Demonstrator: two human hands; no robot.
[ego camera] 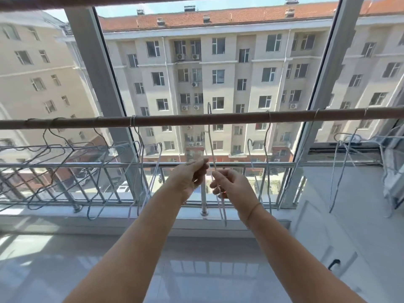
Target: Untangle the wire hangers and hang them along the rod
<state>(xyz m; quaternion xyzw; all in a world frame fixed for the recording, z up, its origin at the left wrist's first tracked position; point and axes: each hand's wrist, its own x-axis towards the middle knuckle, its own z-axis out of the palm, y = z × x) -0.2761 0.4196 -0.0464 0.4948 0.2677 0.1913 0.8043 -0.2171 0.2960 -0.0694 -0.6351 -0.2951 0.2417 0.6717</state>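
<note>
A brown rod (185,119) runs across the window at chest height. Both hands hold one pale wire hanger (210,138) edge-on below the rod; its hook rises just above the rod near the middle. My left hand (190,178) pinches the wire with fingertips, and my right hand (231,186) is closed around it lower down. Several hangers (140,154) hang on the rod to the left, another hanger (267,149) to the right, and a tangled bunch (347,147) at the far right.
A metal railing (109,165) runs behind the hanging wires in front of the window glass. A white sill (65,213) lies below it, and a white cabinet door with a dark handle (333,263) stands at the right. Apartment buildings show outside.
</note>
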